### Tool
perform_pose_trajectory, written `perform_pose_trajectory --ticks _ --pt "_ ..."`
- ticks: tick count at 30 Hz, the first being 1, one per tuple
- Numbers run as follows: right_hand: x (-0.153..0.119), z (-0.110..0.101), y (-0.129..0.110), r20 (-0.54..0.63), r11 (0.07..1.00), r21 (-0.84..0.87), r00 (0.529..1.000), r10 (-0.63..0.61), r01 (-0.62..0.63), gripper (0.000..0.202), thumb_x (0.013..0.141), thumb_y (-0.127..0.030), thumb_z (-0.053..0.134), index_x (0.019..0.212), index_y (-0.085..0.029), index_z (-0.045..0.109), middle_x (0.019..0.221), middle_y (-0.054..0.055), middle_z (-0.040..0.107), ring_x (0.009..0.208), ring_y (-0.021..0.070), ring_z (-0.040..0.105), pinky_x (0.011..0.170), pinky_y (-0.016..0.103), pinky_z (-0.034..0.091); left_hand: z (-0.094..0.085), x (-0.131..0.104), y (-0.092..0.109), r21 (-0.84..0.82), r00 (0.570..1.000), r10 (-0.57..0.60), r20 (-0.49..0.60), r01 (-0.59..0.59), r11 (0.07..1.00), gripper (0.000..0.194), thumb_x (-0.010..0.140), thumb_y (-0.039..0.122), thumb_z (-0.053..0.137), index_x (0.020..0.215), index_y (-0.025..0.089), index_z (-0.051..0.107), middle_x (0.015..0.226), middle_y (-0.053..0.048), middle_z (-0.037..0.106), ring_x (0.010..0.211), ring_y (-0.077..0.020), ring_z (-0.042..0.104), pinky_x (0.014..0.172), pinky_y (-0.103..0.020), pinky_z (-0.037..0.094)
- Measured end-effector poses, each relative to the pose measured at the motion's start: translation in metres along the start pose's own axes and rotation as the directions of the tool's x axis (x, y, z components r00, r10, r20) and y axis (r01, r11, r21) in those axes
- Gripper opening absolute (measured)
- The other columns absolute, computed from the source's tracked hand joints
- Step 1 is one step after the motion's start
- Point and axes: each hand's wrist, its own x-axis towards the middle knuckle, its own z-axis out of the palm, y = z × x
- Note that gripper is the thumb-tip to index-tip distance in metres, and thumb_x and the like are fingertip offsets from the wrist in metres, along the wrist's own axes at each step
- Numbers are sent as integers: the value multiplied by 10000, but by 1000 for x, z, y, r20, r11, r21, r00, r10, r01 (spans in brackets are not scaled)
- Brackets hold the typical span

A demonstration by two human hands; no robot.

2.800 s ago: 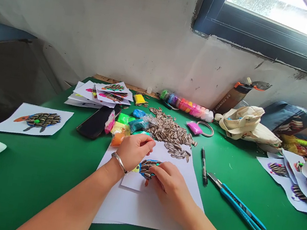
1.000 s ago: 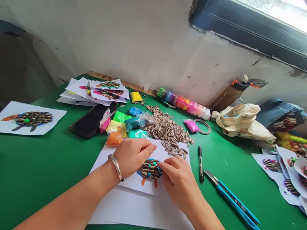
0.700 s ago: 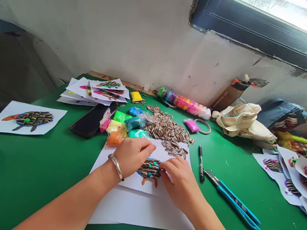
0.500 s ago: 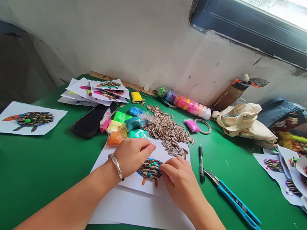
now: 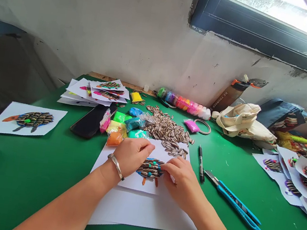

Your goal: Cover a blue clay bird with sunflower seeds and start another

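Seed animal [image 5: 150, 168]: flat on small sheet [image 5: 133, 183], long way 9 to 3 o'clock | right hand [image 5: 182, 180]: nearer, animal at its 9 o'clock, fingers almost shut | left hand [image 5: 132, 156]: animal at its 4 o'clock, fingers bunched; can't tell if either pinches anything | seed pile [image 5: 167, 127]: 12 o'clock | big paper [image 5: 146, 211]: 6 o'clock

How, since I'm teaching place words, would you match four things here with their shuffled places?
1. Black pen
2. Phone
3. Water bottle
4. Silver bracelet

A. Tilted, near the wall, by the cream cloth bag
B. Around the wrist of the left hand
C. Between the white paper and the blue cutter
D. Left of the orange packet

Pairs: 1-C; 2-D; 3-A; 4-B
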Motion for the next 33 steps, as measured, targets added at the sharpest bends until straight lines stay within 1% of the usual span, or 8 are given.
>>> perform_pose_trajectory --ticks 11,14,18,21,24,28,31,33 --pt "-1 -2 1 -23 994 108 1000 22 -19 192 792 -77 528 814 -194 679 758 35 599 755 181 495 711 328 373 0 0 1 25 1000 -10 21 10 1000 342 874 341 449 597 191 583 585 28 601 586 -108 515 562 -225 346" --pt "-1 -7 3 -21 982 187 999 47 -42 208 802 -69 514 843 -201 670 784 31 599 770 178 503 717 323 391 1 -1 1 40 998 37 42 -38 998 284 871 303 455 676 200 634 660 21 643 623 -112 535 585 -225 367" --pt "-3 -13 5 41 956 279 996 83 -91 259 801 -46 487 849 -222 670 797 22 594 792 172 522 709 304 416 1 -3 2 93 990 105 94 -114 989 269 882 289 446 737 206 656 727 13 671 660 -122 557 594 -229 383" --pt "-4 -14 5 79 952 288 993 82 -102 258 803 -48 487 823 -231 668 789 12 594 796 169 528 711 297 420 1 -4 3 139 987 108 116 -123 983 278 893 288 437 755 208 664 743 4 681 678 -133 578 591 -239 392" --pt "-4 -15 6 65 949 299 994 85 -100 238 806 -63 499 822 -229 669 777 9 596 786 166 534 707 294 421 1 -5 3 147 983 142 117 -158 976 242 893 271 451 829 216 678 810 -3 704 760 -152 613 672 -260 435" --pt "-1 -15 12 13 919 369 990 140 -135 200 811 -112 515 810 -223 682 777 16 610 772 166 549 689 285 432 4 -8 4 130 944 277 179 -302 944 190 865 214 511 961 212 675 929 -28 703 898 -185 608 822 -311 460" --pt "1 -16 16 2 870 452 975 221 -198 185 808 -143 513 771 -213 681 764 12 623 764 163 557 687 278 436 7 -9 5 163 896 364 255 -411 897 195 866 196 510 949 212 686 986 -52 675 977 -213 565 883 -364 455" --pt "3 -17 18 23 823 509 960 278 -250 172 801 -160 516 755 -204 676 774 10 637 772 163 564 699 277 434 10 -11 5 191 881 388 270 -444 875 188 857 197 527 943 215 693 1069 -66 646 1050 -234 530 924 -400 446"
